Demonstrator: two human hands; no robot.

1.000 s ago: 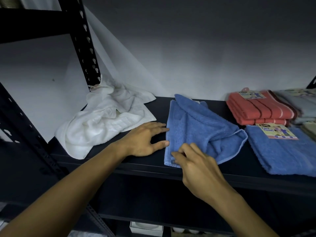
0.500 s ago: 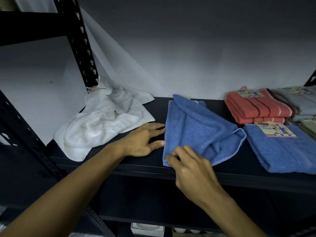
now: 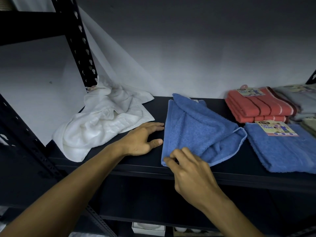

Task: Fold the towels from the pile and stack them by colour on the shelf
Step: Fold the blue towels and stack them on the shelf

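Blue terry cloth sits at the heart of this moment: a half-folded blue towel (image 3: 200,132) lies on the black shelf (image 3: 230,173), its layers skewed so one flap runs diagonally across the rest. The right hand (image 3: 189,170) has its thumb and curled fingers closed on the towel's near left corner, right at the shelf's front edge. That pinch looks meant to gather the loose layers there so the corner can be drawn across or squared up.

Just left of that grip, the left hand (image 3: 145,139) lies flat on the shelf with fingers straight and relaxed, holding nothing. Its fingertips and thumb reach the towel's left edge, probably to brace the edge so it cannot slide while the corner is worked.

Away from the pinch, the towel's bulk spreads back and to the right, its pale-hemmed edge ending near a folded blue face towel (image 3: 280,149) that carries a paper label. That neighbour is likely where this one belongs, since the colours match. Behind it rests a folded coral striped towel (image 3: 258,106), and further right are greyish folded towels, only partly in view.

On the far side of the left hand, a crumpled white towel (image 3: 104,122) is heaped against the black upright post (image 3: 80,43), unfolded, so it seems to be waiting its turn.

The fold in hand is uneven and appears to need straightening before stacking.
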